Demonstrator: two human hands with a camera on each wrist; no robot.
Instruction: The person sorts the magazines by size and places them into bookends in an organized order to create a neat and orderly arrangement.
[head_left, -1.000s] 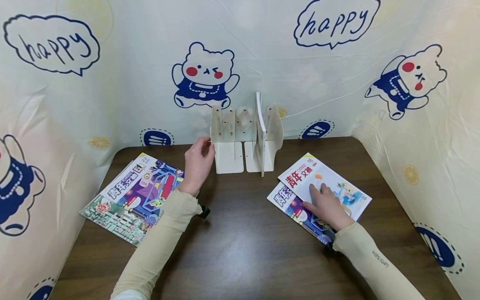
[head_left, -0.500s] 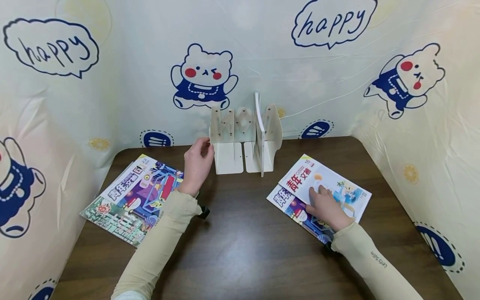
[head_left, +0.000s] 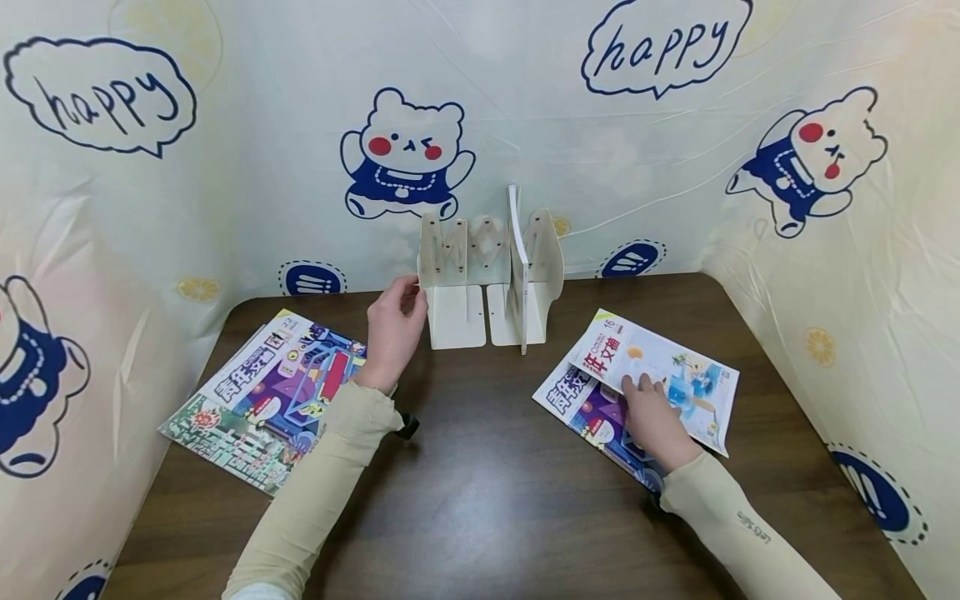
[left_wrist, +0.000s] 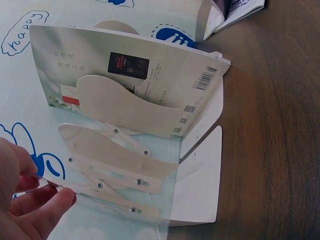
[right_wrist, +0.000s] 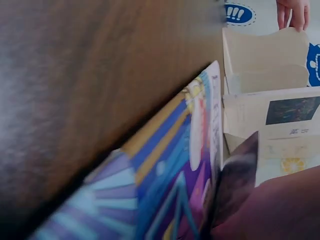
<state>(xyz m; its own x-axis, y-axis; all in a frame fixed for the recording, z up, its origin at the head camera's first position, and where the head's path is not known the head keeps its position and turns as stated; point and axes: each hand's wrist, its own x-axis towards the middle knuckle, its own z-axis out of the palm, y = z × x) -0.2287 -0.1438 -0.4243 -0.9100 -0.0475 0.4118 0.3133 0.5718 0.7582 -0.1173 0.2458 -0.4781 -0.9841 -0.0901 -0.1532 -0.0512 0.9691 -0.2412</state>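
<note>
A cream folding bookstand (head_left: 457, 312) stands at the back of the dark wooden table (head_left: 487, 492). One magazine (head_left: 517, 258) is upright in its right slot. My left hand (head_left: 408, 302) pinches the stand's left end panel; in the left wrist view my left hand (left_wrist: 40, 197) has its thumb and fingertips on that panel's edge, with the bookstand (left_wrist: 200, 185) and the upright magazine (left_wrist: 150, 80) beyond. My right hand (head_left: 641, 387) grips the near edge of a white-covered magazine (head_left: 675, 371), which lies skewed and partly lifted over a purple magazine (head_left: 581, 404). The thumb is hidden beneath.
A fanned pile of colourful magazines (head_left: 262, 396) lies at the left of the table. A printed cloth with bears (head_left: 408, 150) walls in the back and both sides. The purple magazine (right_wrist: 165, 170) fills the right wrist view, blurred.
My right hand has pulled back slightly, and the white magazine has turned and slid right over the purple one, its near edge lifting. My left hand stays on the stand.
</note>
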